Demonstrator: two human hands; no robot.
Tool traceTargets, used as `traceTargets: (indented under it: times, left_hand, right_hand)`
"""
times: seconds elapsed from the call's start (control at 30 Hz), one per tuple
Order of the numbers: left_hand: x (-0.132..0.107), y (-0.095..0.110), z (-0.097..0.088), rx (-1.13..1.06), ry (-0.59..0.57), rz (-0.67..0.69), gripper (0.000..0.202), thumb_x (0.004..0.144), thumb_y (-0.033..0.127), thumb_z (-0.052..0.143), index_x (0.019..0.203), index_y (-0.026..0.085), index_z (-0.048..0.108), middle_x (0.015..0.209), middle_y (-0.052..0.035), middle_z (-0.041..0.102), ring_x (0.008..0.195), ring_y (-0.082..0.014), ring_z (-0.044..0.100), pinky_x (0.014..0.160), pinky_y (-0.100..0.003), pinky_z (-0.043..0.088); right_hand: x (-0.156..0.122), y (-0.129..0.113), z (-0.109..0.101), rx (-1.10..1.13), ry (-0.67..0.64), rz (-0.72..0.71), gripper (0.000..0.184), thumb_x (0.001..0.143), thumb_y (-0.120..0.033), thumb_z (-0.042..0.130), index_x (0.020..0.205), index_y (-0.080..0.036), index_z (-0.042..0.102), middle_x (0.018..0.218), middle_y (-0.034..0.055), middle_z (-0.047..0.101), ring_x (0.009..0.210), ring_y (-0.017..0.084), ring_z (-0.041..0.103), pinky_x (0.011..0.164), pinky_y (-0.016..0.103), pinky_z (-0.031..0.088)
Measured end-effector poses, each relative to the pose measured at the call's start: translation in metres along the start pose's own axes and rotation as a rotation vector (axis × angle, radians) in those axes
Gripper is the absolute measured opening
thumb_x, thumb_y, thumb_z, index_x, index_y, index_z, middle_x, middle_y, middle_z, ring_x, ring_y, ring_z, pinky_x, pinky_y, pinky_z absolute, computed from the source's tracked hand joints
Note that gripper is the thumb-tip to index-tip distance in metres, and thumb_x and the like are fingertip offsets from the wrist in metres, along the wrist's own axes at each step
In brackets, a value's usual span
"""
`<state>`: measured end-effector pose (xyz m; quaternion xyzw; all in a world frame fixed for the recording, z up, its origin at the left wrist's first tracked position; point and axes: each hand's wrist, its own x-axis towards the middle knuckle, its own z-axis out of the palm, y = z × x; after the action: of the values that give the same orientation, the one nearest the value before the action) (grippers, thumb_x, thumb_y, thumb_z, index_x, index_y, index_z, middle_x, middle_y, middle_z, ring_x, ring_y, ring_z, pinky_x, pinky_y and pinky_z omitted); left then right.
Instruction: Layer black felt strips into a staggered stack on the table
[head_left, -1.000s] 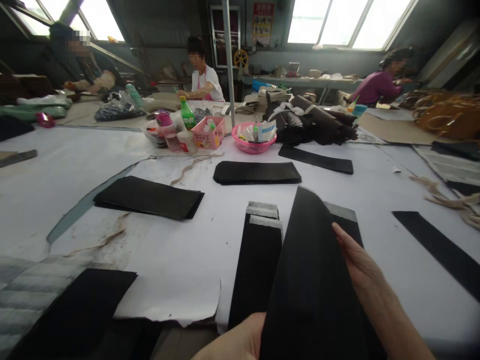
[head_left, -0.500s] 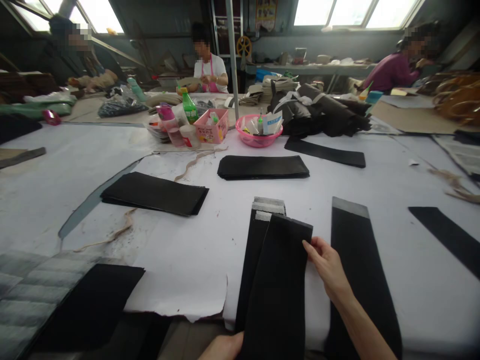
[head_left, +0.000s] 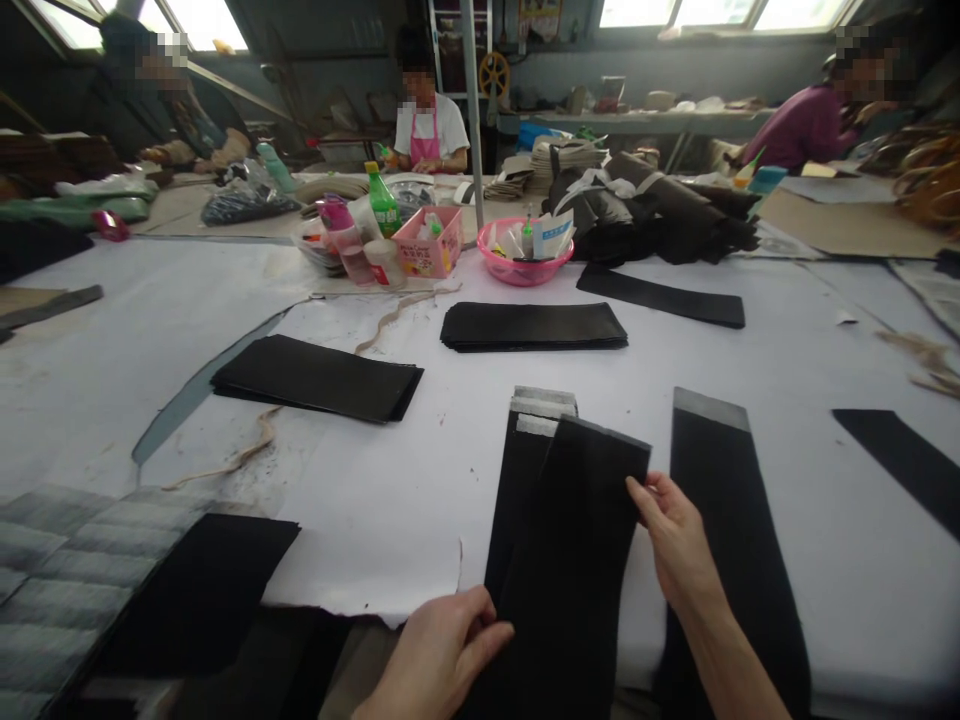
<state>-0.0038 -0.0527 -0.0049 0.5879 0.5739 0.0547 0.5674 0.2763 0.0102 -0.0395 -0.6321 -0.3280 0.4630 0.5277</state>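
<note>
My right hand pinches the upper right edge of a black strip of sheet material between thumb and fingers. At the strip's left edge, lower down, my left hand has its thumb and fingers closed on the material. Beneath this strip lies a small stack of black strips, its pale grey top ends stepped one behind another. To the right of my right hand, another black strip with a grey end band lies on the white table covering.
Black stacks lie farther back. A pink basket, a pink box and bottles stand behind them. At lower left are grey-banded layers. A pole rises beyond; several people sit or stand around the table.
My left hand has moved up along the strip's left edge and shows more fully. The held strip's top has shifted right with my right hand. The view has shifted slightly.
</note>
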Motion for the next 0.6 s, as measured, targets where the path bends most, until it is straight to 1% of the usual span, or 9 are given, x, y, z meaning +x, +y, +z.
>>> traceTargets:
  times: [0.03,0.1,0.17,0.2,0.23,0.27,0.4,0.5,0.6]
  left_hand:
    - [0.004,-0.001,0.002,0.015,0.062,0.003,0.029,0.093,0.046,0.046,0.088,0.02,0.059,0.07,0.0009,0.061,0.062,-0.0141,0.057,0.059,-0.023,0.04]
    - [0.011,-0.003,0.008,0.041,0.173,0.029,0.028,0.096,0.042,0.038,0.1,0.021,0.055,0.069,0.0021,0.06,0.054,-0.0123,0.054,0.057,-0.023,0.037]
    - [0.016,-0.005,0.014,0.06,0.222,0.058,0.029,0.097,0.04,0.034,0.111,0.021,0.05,0.07,0.0024,0.059,0.049,-0.0118,0.053,0.056,-0.023,0.037]
    - [0.017,-0.006,0.017,0.071,0.234,0.064,0.029,0.097,0.039,0.034,0.114,0.02,0.049,0.07,0.0021,0.059,0.048,-0.012,0.052,0.055,-0.024,0.037]
    - [0.018,-0.006,0.018,0.08,0.244,0.063,0.03,0.097,0.039,0.034,0.115,0.02,0.048,0.07,0.0018,0.058,0.048,-0.0123,0.053,0.055,-0.024,0.037]
    - [0.018,-0.006,0.019,0.086,0.257,0.058,0.03,0.096,0.039,0.034,0.115,0.019,0.048,0.07,0.0014,0.058,0.048,-0.0127,0.053,0.054,-0.024,0.037]
    - [0.017,-0.004,0.02,0.045,0.269,0.011,0.03,0.095,0.041,0.036,0.109,0.018,0.05,0.065,0.0014,0.057,0.049,-0.0135,0.053,0.052,-0.024,0.036]
    - [0.018,-0.004,0.02,-0.033,0.252,-0.037,0.03,0.093,0.044,0.04,0.103,0.018,0.051,0.061,0.0022,0.056,0.046,-0.0129,0.052,0.049,-0.023,0.036]
    - [0.021,-0.009,0.025,-0.158,0.225,-0.082,0.031,0.092,0.047,0.042,0.1,0.018,0.05,0.057,0.0042,0.054,0.041,-0.0117,0.047,0.044,-0.022,0.033]
  right_hand:
    - [0.0,-0.001,-0.007,0.073,0.017,0.035,0.027,0.077,-0.044,0.07,0.093,-0.024,0.06,0.083,0.0012,0.068,0.072,0.018,0.063,0.063,0.027,0.051]
    - [0.0,0.001,-0.02,0.169,0.023,0.153,0.027,0.074,-0.04,0.073,0.092,-0.025,0.059,0.081,0.0002,0.069,0.065,0.017,0.064,0.057,0.027,0.052]
    - [-0.002,0.005,-0.027,0.176,-0.021,0.282,0.027,0.072,-0.038,0.074,0.09,-0.025,0.058,0.076,0.0005,0.069,0.059,0.018,0.063,0.052,0.027,0.051]
    - [-0.004,0.008,-0.028,0.148,-0.042,0.318,0.027,0.072,-0.038,0.075,0.089,-0.025,0.058,0.074,0.0008,0.068,0.057,0.018,0.063,0.051,0.028,0.051]
    - [-0.007,0.011,-0.027,0.11,-0.056,0.323,0.027,0.072,-0.039,0.075,0.088,-0.024,0.059,0.073,0.0011,0.068,0.057,0.018,0.062,0.052,0.029,0.051]
    - [-0.01,0.014,-0.024,0.071,-0.06,0.297,0.027,0.072,-0.041,0.074,0.087,-0.023,0.059,0.073,0.0016,0.069,0.059,0.019,0.063,0.054,0.029,0.052]
    - [-0.021,0.02,-0.004,-0.047,-0.094,0.155,0.031,0.076,-0.048,0.07,0.089,-0.022,0.062,0.084,0.0051,0.071,0.076,0.024,0.066,0.066,0.033,0.053]
    - [-0.024,0.023,0.007,-0.11,-0.148,0.108,0.032,0.079,-0.052,0.066,0.089,-0.021,0.062,0.089,0.0064,0.07,0.08,0.025,0.065,0.069,0.033,0.053]
    - [-0.025,0.027,0.012,-0.127,-0.159,0.085,0.032,0.08,-0.052,0.065,0.089,-0.022,0.061,0.088,0.006,0.069,0.08,0.025,0.064,0.069,0.034,0.052]
